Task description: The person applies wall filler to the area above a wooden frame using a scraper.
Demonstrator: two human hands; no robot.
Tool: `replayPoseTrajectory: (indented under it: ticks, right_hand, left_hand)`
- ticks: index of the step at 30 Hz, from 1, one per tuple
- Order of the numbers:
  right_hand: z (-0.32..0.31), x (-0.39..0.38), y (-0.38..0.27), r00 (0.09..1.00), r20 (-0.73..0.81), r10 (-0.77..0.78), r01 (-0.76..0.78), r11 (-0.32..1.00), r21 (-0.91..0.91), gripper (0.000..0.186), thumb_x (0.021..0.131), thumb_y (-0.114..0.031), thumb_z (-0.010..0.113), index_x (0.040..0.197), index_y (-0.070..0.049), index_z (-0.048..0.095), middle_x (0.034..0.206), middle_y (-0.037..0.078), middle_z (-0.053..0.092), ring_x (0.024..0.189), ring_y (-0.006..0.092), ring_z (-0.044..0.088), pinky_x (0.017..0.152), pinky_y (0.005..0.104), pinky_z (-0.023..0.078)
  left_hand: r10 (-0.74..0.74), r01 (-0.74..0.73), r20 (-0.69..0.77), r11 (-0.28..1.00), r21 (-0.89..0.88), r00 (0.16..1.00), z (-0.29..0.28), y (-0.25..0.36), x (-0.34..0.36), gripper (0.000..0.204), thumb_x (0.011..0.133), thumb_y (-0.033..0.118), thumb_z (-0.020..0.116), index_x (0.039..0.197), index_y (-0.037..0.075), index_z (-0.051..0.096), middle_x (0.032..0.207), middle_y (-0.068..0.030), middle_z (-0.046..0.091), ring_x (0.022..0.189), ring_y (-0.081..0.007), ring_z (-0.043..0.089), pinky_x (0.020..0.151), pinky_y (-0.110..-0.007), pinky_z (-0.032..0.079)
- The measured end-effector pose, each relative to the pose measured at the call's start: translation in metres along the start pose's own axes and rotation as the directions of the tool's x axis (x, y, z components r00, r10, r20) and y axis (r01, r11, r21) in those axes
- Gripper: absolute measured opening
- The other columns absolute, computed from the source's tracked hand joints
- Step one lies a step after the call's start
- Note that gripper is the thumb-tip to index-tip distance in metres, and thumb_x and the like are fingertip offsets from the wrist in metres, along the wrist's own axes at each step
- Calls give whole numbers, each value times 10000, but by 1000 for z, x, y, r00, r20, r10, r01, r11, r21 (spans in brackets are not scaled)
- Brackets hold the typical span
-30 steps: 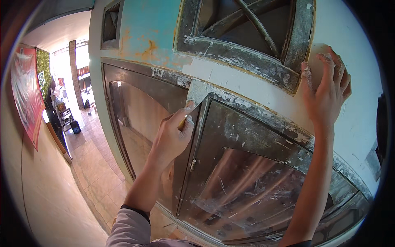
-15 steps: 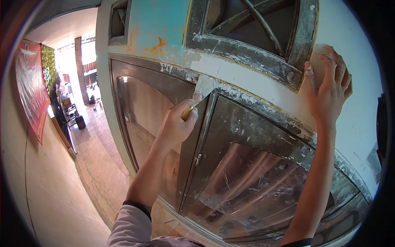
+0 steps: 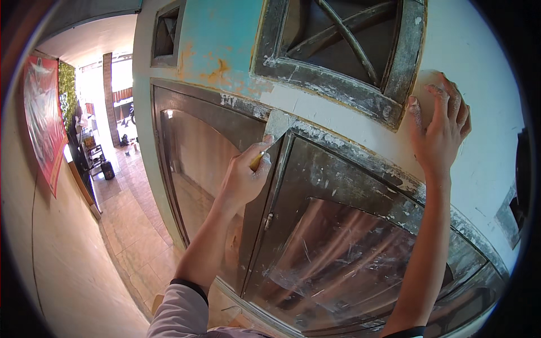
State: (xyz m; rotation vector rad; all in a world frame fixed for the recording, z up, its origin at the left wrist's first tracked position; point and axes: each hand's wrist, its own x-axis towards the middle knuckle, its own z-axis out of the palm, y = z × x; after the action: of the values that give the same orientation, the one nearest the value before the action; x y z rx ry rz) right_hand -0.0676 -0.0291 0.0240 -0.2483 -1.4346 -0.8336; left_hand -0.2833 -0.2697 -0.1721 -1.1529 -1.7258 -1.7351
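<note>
The left hand (image 3: 243, 179) grips a scraper (image 3: 278, 121) in curled fingers, blade at the door frame (image 3: 338, 143). The right hand (image 3: 439, 135) rests against the white wall (image 3: 483, 146), fingers spread.

Beside a cream wall (image 3: 73, 270), tiled floor (image 3: 134, 225) runs toward bright light (image 3: 93, 84).

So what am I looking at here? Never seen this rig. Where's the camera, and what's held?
No robot: it's a person working bare-handed. The view comes from a wide fisheye camera on their head, so straight edges bend toward the rim. The left hand grips a flat scraper with a yellowish handle, its blade at the door frame. Whitish patches mark that frame and the dark door below. The right hand holds no tool; it's spread on the white wall beside the upper window frame.
</note>
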Motion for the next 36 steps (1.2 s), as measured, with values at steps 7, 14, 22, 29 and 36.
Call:
replayPoseTrajectory:
  ticks: [7, 14, 22, 29, 36]
  right_hand:
    - [-1, 0, -1, 1000, 5, 13, -13, 1000, 23, 363, 941, -414, 679, 1200, -166, 621, 1460, 28, 531, 1365, 274, 449, 1156, 487, 243]
    - [1, -1, -1, 1000, 6, 5, -5, 1000, -4, 373, 936, -404, 686, 1215, -165, 622, 1468, 22, 521, 1366, 273, 443, 1152, 485, 247]
    - [2, 0, -2, 1000, 2, 7, -7, 1000, -2, 380, 933, -403, 691, 1222, -168, 611, 1464, 25, 523, 1356, 277, 443, 1142, 483, 260]
    - [4, -2, -2, 1000, 0, -2, 2, 1000, -9, 387, 932, -404, 693, 1227, -168, 607, 1472, 26, 519, 1362, 283, 439, 1139, 481, 264]
    - [0, 0, -2, 1000, 3, 12, -12, 1000, 5, 386, 933, -403, 694, 1228, -169, 606, 1470, 33, 523, 1363, 285, 440, 1142, 480, 262]
  left_hand:
    - [-62, 62, 9, 997, 39, 998, -4, 7, -1, 361, 964, 4, 603, 1323, 25, 632, 1026, -96, 724, 742, -53, 523, 668, -228, 456]
    - [-7, 9, -54, 999, 46, 998, -3, -2, -12, 362, 940, 13, 613, 1300, 42, 638, 1159, -207, 719, 750, -180, 674, 727, -286, 522]
    - [10, -8, -94, 1000, 21, 995, -7, -28, -11, 357, 946, 19, 608, 1301, 43, 636, 1088, -171, 733, 692, -120, 600, 676, -268, 493]
    - [15, -15, -93, 1000, -3, 996, -5, -33, -12, 359, 948, 10, 604, 1304, 40, 632, 1003, -116, 730, 652, -79, 510, 621, -258, 456]
    - [33, -31, -102, 999, 22, 994, -9, -37, -8, 354, 945, 0, 605, 1297, 24, 630, 1088, -119, 740, 688, -75, 539, 648, -250, 466]
